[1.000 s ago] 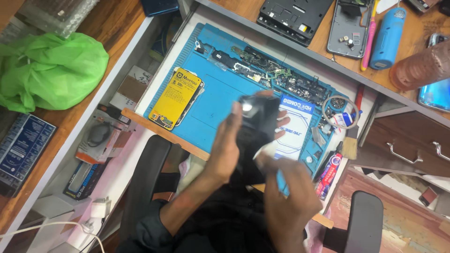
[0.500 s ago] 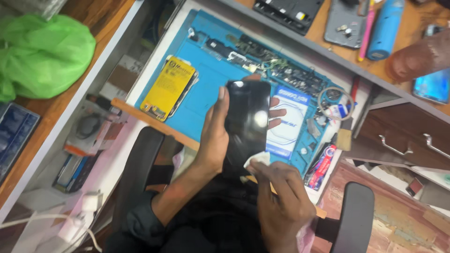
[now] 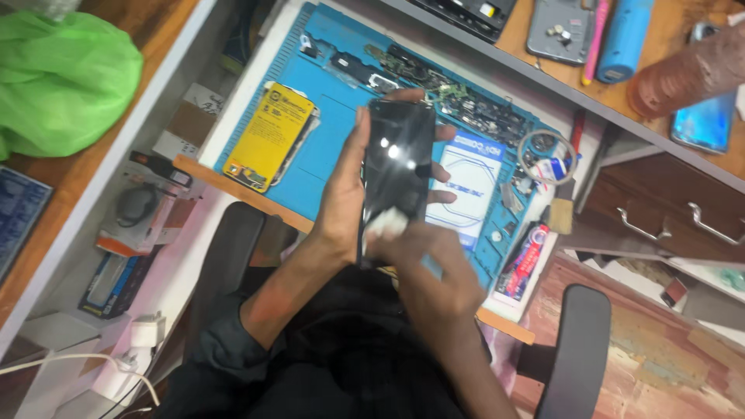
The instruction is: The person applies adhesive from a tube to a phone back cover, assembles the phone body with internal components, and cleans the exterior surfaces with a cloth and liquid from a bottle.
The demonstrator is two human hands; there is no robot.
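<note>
Holding black phone (image 3: 400,167) in left hand (image 3: 341,194) grip — right hand (image 3: 434,271) pinching white cloth (image 3: 386,225) on phone's lower edge.

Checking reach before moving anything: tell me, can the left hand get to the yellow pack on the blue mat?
Probably yes, but the left hand is gripping the dark phone. The yellow pack lies uncovered just beside it.
</note>
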